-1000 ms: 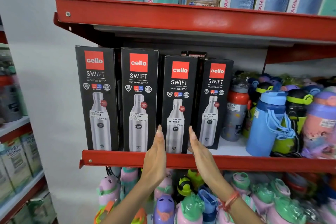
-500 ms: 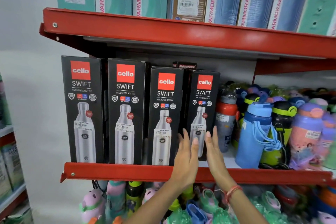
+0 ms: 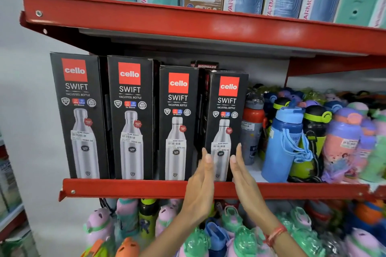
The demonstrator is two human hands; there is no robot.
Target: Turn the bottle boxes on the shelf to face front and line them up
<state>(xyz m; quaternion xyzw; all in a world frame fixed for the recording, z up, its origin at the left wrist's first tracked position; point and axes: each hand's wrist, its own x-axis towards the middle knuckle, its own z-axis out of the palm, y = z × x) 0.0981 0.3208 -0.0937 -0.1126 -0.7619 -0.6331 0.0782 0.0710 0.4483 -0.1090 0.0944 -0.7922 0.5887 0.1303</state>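
Several black Cello Swift bottle boxes stand in a row on the red shelf [image 3: 125, 189], all with their fronts facing out. The rightmost box [image 3: 226, 110] stands next to the third box [image 3: 177, 115], close to the front edge. My left hand [image 3: 200, 185] is flat with fingers straight, at the lower left side of the rightmost box. My right hand [image 3: 243, 175], also flat, is at that box's lower right side. Neither hand wraps around the box; contact is not clear. The far left box [image 3: 78, 110] and second box [image 3: 130, 115] stand taller.
Loose bottles crowd the shelf right of the boxes: a red-capped grey bottle [image 3: 252, 129] right beside the rightmost box and a blue bottle [image 3: 282, 142]. Another dark box [image 3: 206, 65] stands behind the row. Teal and blue boxes fill the shelf above, colourful bottles the shelf below.
Both hands have moved right from the third box to flank the rightmost box. That box now stands further forward, more level with its neighbours.
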